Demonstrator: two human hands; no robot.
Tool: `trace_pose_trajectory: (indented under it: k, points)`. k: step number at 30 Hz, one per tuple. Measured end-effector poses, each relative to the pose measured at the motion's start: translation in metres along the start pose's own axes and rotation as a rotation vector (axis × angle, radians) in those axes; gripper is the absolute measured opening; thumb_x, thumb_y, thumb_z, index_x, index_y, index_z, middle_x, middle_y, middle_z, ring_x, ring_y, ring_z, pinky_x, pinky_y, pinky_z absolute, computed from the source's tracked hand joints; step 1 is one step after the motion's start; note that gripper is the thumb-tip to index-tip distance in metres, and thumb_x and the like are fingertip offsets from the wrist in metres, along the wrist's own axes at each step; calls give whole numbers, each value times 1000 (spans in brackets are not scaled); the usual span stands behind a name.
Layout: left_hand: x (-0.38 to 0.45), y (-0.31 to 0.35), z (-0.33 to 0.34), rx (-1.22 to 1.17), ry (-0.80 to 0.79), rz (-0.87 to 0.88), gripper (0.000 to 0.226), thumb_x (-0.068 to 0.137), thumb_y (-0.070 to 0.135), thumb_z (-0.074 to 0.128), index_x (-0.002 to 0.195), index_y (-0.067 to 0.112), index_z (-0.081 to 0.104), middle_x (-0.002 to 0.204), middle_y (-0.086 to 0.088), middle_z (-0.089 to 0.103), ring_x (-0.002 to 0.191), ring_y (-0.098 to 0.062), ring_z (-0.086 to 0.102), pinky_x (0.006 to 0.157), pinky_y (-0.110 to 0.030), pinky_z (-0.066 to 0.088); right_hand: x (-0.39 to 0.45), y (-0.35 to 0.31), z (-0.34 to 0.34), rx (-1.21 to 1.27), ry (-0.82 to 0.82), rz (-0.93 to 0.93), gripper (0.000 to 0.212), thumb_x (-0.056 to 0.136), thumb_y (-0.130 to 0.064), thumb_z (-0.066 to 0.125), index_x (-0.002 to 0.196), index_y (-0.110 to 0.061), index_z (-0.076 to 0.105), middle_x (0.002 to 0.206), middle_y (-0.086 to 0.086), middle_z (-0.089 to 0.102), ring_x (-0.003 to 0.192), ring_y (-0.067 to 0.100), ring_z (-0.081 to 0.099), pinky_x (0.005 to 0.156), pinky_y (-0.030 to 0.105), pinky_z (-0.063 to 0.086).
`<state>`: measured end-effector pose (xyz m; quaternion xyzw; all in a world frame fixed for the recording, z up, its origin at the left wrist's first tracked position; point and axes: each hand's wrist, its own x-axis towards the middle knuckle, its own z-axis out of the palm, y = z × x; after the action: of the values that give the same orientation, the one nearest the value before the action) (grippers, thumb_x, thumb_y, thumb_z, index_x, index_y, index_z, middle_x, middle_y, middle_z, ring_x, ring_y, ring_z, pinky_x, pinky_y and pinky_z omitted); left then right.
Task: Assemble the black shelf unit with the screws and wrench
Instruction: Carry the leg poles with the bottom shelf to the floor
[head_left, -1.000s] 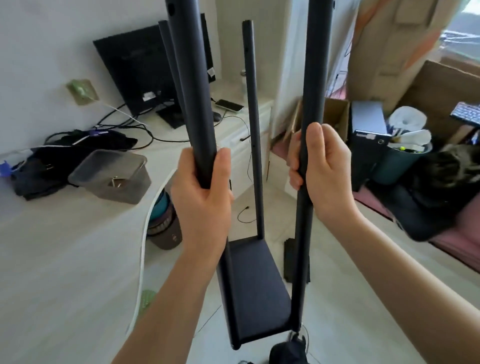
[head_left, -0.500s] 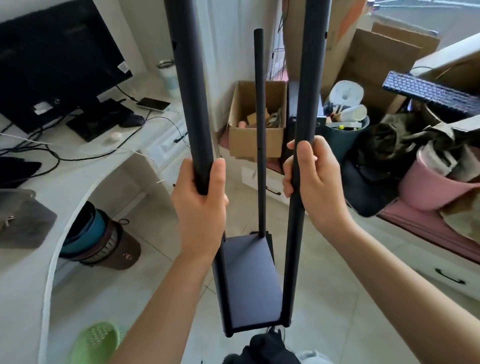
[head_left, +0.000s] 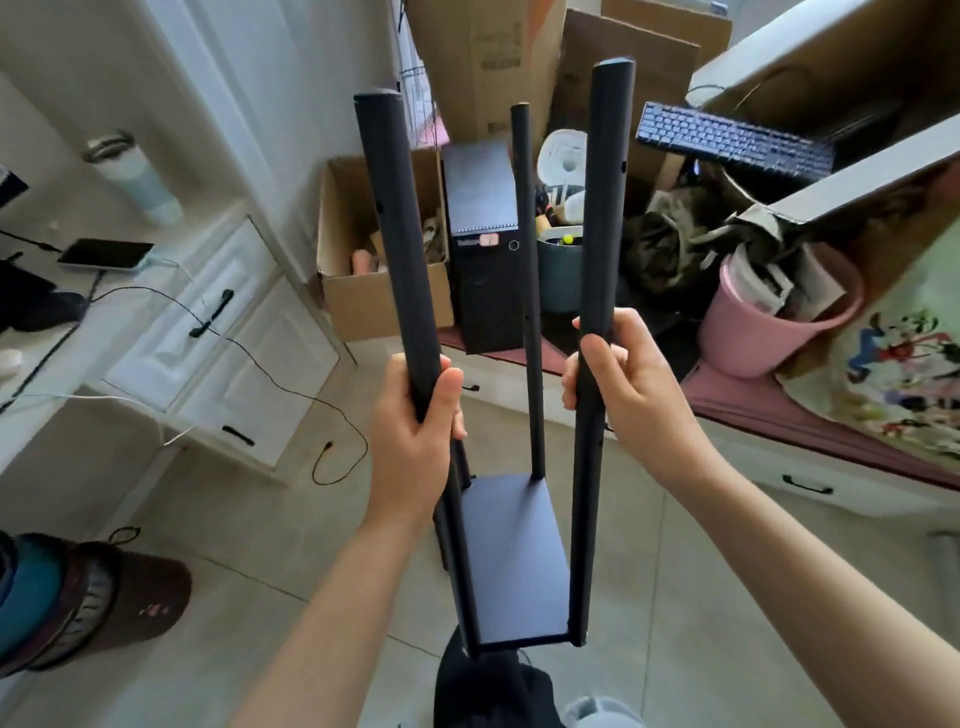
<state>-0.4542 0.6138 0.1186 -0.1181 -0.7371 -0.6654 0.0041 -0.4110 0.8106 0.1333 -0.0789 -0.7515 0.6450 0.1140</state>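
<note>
Both hands grasp the black shelf unit (head_left: 511, 551), upright over the floor.
Left hand (head_left: 415, 441) wraps the near-left post (head_left: 397, 249); right hand (head_left: 626, 387) wraps the near-right post (head_left: 602, 208). Since 0.5 s ago, the post tops have dropped into view and the view has swung right: the pink bucket (head_left: 769, 332) and keyboard (head_left: 732, 140) sit nearer centre.

Pale tiled floor (head_left: 249, 587), white drawer cabinet (head_left: 228, 332) at left, cardboard boxes (head_left: 379, 291) and a pink-topped bench (head_left: 779, 421) beyond, in daylight.
</note>
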Motion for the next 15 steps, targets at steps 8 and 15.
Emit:
trace_pose_trajectory:
  k: [8, 15]
  points:
    - [61, -46, 53, 43, -171, -135, 12, 95, 24, 65, 97, 14, 60, 78, -7, 63, 70, -13, 68, 65, -16, 52, 44, 42, -42, -100, 79, 128, 14, 105, -19, 44, 117, -26, 45, 81, 18, 61, 81, 32, 61, 81, 42, 52]
    - [88, -74, 97, 36, -315, -241, 19, 96, 9, 66, 103, 24, 56, 87, -10, 64, 81, -16, 71, 75, -17, 54, 59, 86, -80, -150, 105, 223, 18, 104, -19, 46, 114, -33, 44, 86, 13, 64, 87, 24, 65, 90, 40, 51]
